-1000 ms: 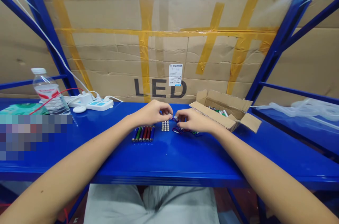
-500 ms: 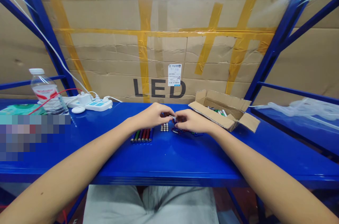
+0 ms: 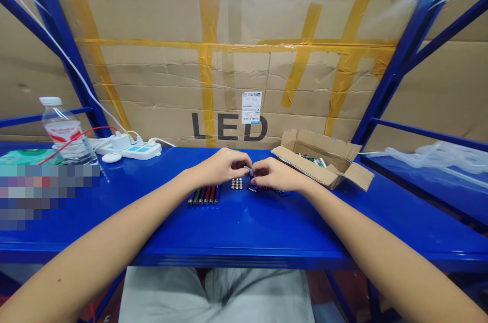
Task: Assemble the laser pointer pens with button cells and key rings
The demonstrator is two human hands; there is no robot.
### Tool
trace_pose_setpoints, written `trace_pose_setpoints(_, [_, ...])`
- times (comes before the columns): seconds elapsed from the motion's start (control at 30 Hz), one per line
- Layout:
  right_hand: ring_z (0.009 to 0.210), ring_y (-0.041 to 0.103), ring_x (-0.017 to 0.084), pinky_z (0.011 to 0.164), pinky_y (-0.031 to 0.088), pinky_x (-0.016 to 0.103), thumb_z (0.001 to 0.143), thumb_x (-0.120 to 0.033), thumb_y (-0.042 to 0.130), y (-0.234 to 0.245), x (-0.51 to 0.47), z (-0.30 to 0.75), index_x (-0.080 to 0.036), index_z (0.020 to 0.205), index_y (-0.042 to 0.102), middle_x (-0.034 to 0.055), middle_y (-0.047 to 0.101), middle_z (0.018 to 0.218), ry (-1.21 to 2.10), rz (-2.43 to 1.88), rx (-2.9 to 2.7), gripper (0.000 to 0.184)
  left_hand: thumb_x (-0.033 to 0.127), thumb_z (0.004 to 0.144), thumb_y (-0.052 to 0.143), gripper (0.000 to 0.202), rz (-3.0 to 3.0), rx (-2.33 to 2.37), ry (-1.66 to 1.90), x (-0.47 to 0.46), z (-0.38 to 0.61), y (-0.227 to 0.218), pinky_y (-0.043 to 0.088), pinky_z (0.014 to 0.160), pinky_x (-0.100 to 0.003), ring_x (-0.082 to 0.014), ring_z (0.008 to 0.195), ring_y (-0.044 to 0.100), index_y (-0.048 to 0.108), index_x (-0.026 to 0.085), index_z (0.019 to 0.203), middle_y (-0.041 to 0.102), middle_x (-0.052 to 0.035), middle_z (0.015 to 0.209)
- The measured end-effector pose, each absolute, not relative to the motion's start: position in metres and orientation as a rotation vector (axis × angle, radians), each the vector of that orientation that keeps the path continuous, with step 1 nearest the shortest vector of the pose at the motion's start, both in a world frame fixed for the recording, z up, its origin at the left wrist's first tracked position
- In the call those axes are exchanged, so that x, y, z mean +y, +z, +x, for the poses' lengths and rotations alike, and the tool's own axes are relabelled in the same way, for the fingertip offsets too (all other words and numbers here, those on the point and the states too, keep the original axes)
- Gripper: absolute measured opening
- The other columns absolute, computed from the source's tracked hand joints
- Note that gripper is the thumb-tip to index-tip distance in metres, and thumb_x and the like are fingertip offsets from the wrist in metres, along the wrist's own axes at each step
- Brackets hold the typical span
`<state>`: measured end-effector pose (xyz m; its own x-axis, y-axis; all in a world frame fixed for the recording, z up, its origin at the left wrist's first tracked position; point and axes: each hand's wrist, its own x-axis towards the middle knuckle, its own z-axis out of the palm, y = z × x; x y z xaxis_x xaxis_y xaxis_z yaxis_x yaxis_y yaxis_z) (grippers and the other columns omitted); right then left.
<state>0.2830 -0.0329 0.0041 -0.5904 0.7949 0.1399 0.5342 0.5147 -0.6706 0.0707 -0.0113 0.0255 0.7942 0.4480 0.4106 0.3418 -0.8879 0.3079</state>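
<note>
My left hand (image 3: 224, 166) is pinched, its fingertips meeting the silver upper end of a small blue piece; whether it holds a separate tiny part is too small to tell. My right hand (image 3: 275, 173) has the small blue metal piece (image 3: 251, 174) between thumb and fingers. Just below the fingertips, several small silver round pieces, like button cells (image 3: 237, 183), sit in neat rows on the blue table (image 3: 244, 231). Beneath my left wrist lie several slim tubes (image 3: 205, 196) in blue, green and red, side by side. Coloured carabiner-like clips (image 3: 252, 188) lie partly hidden under my right hand.
An open cardboard box (image 3: 305, 166) with small mixed parts stands at the right rear. On the left are a water bottle (image 3: 63, 132), a white power strip (image 3: 141, 150) and a red cable (image 3: 76, 137). A large cardboard sheet (image 3: 163, 84) lines the back between blue posts.
The blue piece between my fingertips has tilted slightly and shows more clearly. Both hands stay in nearly the same place.
</note>
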Motion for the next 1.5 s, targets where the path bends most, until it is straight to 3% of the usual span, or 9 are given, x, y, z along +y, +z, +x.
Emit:
trace_pose_setpoints(0.5, [0.060, 0.047, 0.011, 0.059, 0.036, 0.024, 0.076, -0.023, 0.058, 0.005, -0.034, 0.283, -0.016, 0.075, 0.060, -0.0033, 0.055, 0.065, 0.699, -1.103, -2.349, 0.008, 0.024, 0.088, 0.059, 0.011, 2.698, 0.666, 0.781, -0.011, 0.071, 0.023, 0.042, 0.063, -0.022, -0.0102, 0.065, 0.057, 0.067, 0.016, 0.089, 0.067, 0.0009, 0.075])
trace_pose_setpoints(0.8, [0.063, 0.052, 0.013, 0.061, 0.040, 0.025, 0.077, -0.014, 0.057, 0.002, -0.030, 0.284, -0.016, 0.075, 0.061, -0.0018, 0.057, 0.069, 0.574, -1.047, -2.350, 0.005, 0.019, 0.088, 0.057, 0.012, 2.762, 0.594, 0.762, -0.011, 0.071, 0.024, 0.045, 0.070, -0.023, -0.0117, 0.075, 0.062, 0.068, 0.017, 0.093, 0.071, -0.0007, 0.086])
trace_pose_setpoints(1.03, [0.077, 0.058, 0.014, 0.073, 0.045, 0.028, 0.079, -0.003, 0.052, 0.001, -0.027, 0.286, -0.018, 0.092, 0.072, 0.0043, 0.062, 0.092, 0.288, -0.914, -2.399, 0.028, 0.018, 0.089, 0.055, 0.012, 2.720, 0.663, 0.881, -0.010, 0.069, 0.025, 0.045, 0.063, -0.023, -0.0106, 0.064, 0.061, 0.064, 0.016, 0.096, 0.069, 0.0010, 0.075])
trace_pose_setpoints(1.3, [0.077, 0.056, 0.014, 0.072, 0.044, 0.027, 0.078, -0.001, 0.053, 0.000, -0.022, 0.288, -0.017, 0.084, 0.070, 0.0030, 0.061, 0.084, 0.243, -0.928, -2.384, 0.024, 0.018, 0.093, 0.051, 0.017, 2.964, 0.458, 0.794, -0.011, 0.072, 0.021, 0.048, 0.079, -0.027, -0.0152, 0.087, 0.066, 0.065, 0.016, 0.103, 0.071, -0.0059, 0.097])
trace_pose_setpoints(1.5, [0.074, 0.056, 0.014, 0.071, 0.043, 0.028, 0.077, -0.001, 0.054, 0.001, -0.022, 0.287, -0.017, 0.076, 0.066, 0.0020, 0.059, 0.080, 0.222, -0.943, -2.340, 0.019, 0.016, 0.095, 0.045, 0.021, 3.091, 0.484, 0.686, -0.014, 0.073, 0.019, 0.049, 0.079, -0.030, -0.0178, 0.088, 0.065, 0.063, 0.015, 0.106, 0.070, -0.0086, 0.098])
